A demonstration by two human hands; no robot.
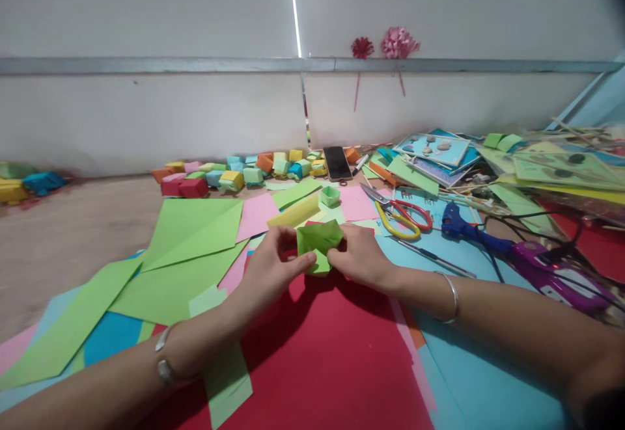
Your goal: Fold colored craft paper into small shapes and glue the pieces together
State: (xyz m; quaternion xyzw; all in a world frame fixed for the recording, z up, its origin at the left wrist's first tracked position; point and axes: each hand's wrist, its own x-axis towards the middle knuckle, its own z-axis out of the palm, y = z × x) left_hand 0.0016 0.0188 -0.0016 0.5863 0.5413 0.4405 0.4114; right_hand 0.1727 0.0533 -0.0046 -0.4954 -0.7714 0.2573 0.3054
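Head view: a person's two bare forearms reach forward over a floor strewn with coloured paper, in front of a pale wall.
Left hand: the left hand (273, 267) pinches the near left edge of a folded green paper (318, 241), thumb and fingertips closed on it.
Right hand: the right hand (359, 257) grips the right side of the same folded green paper, fingers curled over its edge.
Folded green paper: held between both hands just above a red sheet (322, 352), partly folded into an angular shape, its top flaps standing up.
Wrists: a silver bracelet (166, 362) sits on the left wrist and a thin bangle (452, 296) on the right.
Left of the hands: large green sheets (190, 235) lie overlapping, with a pink sheet (258, 215) beside them.
Just beyond the hands: a small green paper box (330, 196) sits on the paper, near a yellow strip (295, 212).
By the wall: a row of small coloured paper boxes (234, 173) lies beside a dark phone (336, 162).
Right of the hands: scissors (400, 212) with red and yellow handles lie near a blue glue gun (469, 228), well apart from the hands.
On the wall rail: two paper flowers (385, 45) hang from the rail.
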